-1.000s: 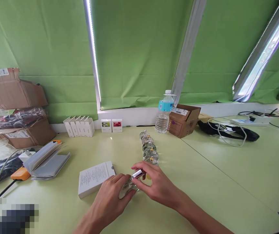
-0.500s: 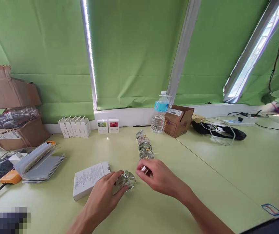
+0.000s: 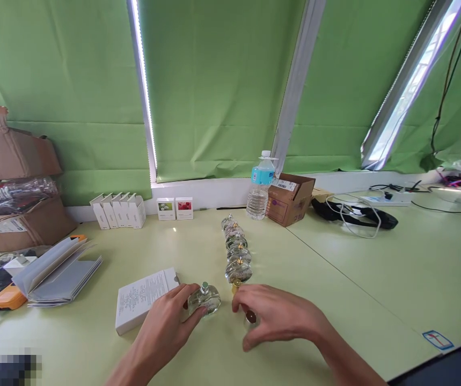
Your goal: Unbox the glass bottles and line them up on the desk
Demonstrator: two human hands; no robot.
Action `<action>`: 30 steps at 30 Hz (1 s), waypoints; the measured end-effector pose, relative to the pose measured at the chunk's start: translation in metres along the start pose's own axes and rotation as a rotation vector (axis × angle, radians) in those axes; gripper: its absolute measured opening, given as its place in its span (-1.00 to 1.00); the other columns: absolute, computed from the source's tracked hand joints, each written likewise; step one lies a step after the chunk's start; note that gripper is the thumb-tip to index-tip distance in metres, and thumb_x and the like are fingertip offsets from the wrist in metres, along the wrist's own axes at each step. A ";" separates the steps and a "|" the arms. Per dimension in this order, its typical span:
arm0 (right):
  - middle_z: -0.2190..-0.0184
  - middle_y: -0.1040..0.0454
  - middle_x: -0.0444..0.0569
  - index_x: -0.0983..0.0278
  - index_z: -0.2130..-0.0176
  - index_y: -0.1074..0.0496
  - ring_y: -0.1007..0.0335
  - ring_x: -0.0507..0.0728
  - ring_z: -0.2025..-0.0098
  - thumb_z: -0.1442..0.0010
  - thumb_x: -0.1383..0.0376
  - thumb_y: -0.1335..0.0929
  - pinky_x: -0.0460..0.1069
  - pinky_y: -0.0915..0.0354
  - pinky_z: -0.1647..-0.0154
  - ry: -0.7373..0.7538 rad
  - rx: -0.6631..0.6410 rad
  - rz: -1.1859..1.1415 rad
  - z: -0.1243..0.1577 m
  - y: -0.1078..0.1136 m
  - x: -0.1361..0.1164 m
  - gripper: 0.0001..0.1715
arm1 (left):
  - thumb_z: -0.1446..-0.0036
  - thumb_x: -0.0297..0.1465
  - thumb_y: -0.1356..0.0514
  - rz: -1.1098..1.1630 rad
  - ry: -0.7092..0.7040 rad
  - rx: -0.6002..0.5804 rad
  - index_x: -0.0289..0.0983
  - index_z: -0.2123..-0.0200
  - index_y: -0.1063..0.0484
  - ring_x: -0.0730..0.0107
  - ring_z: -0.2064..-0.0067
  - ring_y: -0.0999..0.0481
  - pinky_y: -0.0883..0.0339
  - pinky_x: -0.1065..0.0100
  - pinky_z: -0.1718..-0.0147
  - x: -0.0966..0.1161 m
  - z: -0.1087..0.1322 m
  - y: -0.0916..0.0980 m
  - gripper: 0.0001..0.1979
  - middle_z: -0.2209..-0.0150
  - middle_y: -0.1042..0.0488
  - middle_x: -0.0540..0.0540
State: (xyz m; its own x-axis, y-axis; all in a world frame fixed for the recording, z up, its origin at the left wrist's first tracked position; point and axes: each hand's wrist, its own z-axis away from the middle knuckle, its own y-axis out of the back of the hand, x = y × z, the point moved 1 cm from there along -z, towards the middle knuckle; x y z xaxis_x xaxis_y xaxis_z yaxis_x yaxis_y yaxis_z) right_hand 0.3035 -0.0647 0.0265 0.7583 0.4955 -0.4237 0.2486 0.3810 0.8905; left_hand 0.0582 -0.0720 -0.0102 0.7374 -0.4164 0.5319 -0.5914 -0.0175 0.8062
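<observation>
My left hand (image 3: 176, 311) holds a clear glass perfume bottle (image 3: 211, 301) upright on the table, thumb at its near side and fingers behind. A silver spray neck (image 3: 204, 288) shows uncovered on top. To the right, my right hand (image 3: 276, 316) is low over the table with thumb and forefinger apart. Between them is a small silver cap (image 3: 251, 317) with a dark reddish-brown face upward. Just beyond the fingertips is a gold-coloured piece (image 3: 235, 286). A row of several glass perfume bottles (image 3: 238, 271) runs away from my right hand.
A white printed box (image 3: 145, 300) lies beside my left hand. Several white cartons (image 3: 118, 211) and two small picture boxes (image 3: 175, 209) stand at the back. Behind the row are a water bottle (image 3: 258, 198) and a brown carton (image 3: 290, 201). Booklets (image 3: 63, 273) lie left.
My right hand has moved slightly toward me and spread its fingers from around the silver cap. The nearest bottle in the row shows more fully. My left hand keeps its bottle.
</observation>
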 end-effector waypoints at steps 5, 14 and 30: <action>0.38 -0.42 -0.11 0.22 0.29 -0.44 -0.32 0.08 0.32 -0.28 0.05 -0.27 -0.05 -0.21 0.32 0.012 0.335 -0.156 -0.002 0.017 -0.016 -0.67 | -0.22 -0.21 -0.12 0.052 -0.046 -0.006 -0.11 0.03 -0.37 0.30 0.31 -0.48 -0.29 0.37 0.33 0.004 0.000 -0.004 -0.73 0.29 -0.49 -0.02; 0.37 -0.43 -0.13 0.23 0.20 -0.43 -0.33 0.04 0.35 -0.26 0.18 -0.35 -0.07 -0.22 0.28 0.227 0.491 -0.108 -0.021 -0.006 -0.033 -0.83 | -0.24 -0.26 -0.11 0.136 -0.098 -0.051 -0.06 0.03 -0.33 0.37 0.33 -0.43 -0.25 0.40 0.33 0.018 0.003 -0.015 -0.78 0.33 -0.44 0.04; 0.27 -0.43 0.00 0.30 0.14 -0.42 -0.31 0.10 0.19 -0.34 0.41 -0.21 -0.02 -0.25 0.15 0.450 0.478 0.008 -0.019 -0.003 -0.032 -0.78 | -0.25 -0.25 -0.11 0.200 -0.109 -0.034 -0.16 0.13 -0.41 0.42 0.37 -0.38 -0.25 0.41 0.34 0.018 0.000 -0.021 -0.81 0.37 -0.39 0.02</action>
State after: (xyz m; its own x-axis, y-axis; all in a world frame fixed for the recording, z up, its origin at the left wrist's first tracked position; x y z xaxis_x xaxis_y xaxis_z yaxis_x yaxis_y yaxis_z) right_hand 0.2666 -0.0669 0.0342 0.4606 0.8148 -0.3521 0.5633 0.0382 0.8253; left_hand 0.0834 -0.0792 -0.0174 0.5655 -0.5043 0.6526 -0.7097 0.1056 0.6966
